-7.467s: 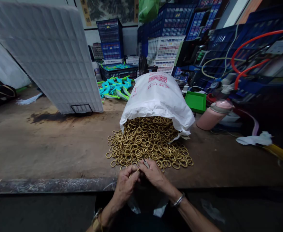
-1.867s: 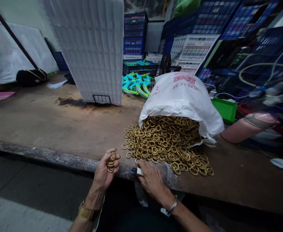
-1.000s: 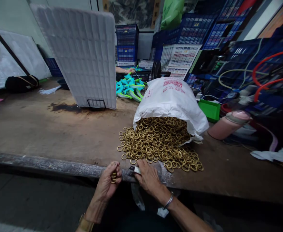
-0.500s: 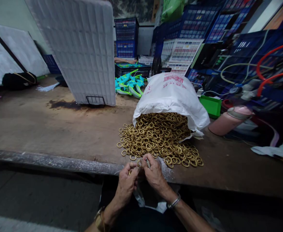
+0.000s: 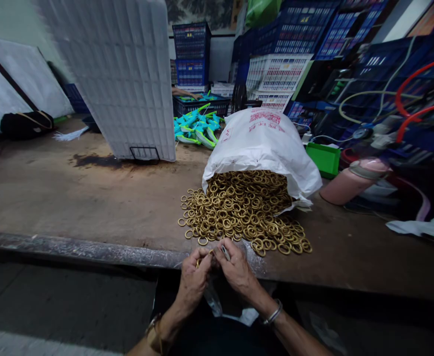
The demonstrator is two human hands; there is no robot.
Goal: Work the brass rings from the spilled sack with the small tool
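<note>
My left hand [image 5: 194, 281] is closed on a gold-coloured ring [image 5: 198, 263] at the table's front edge. Close against it, my right hand [image 5: 235, 269] pinches a small, thin metal tool [image 5: 225, 252] whose kind I cannot make out. The fingertips of both hands nearly meet, and part of the ring is hidden by them. Just beyond the hands lies a heap of gold-coloured rings [image 5: 235, 212], spilling from the mouth of a white woven sack [image 5: 265, 143] with red print.
A tall white ribbed panel [image 5: 128, 79] stands in a wire holder on the brown table [image 5: 72, 207]. Turquoise and green items [image 5: 196, 126] lie behind. At right are a green tray [image 5: 324, 159] and a pink bottle [image 5: 354, 182]. A co-worker's arm [image 5: 185, 93] shows near stacked crates [image 5: 191, 49].
Both hands stay close together over the table's edge, with slight finger shifts around the ring. The camera view has moved a little; the heap and sack look the same.
</note>
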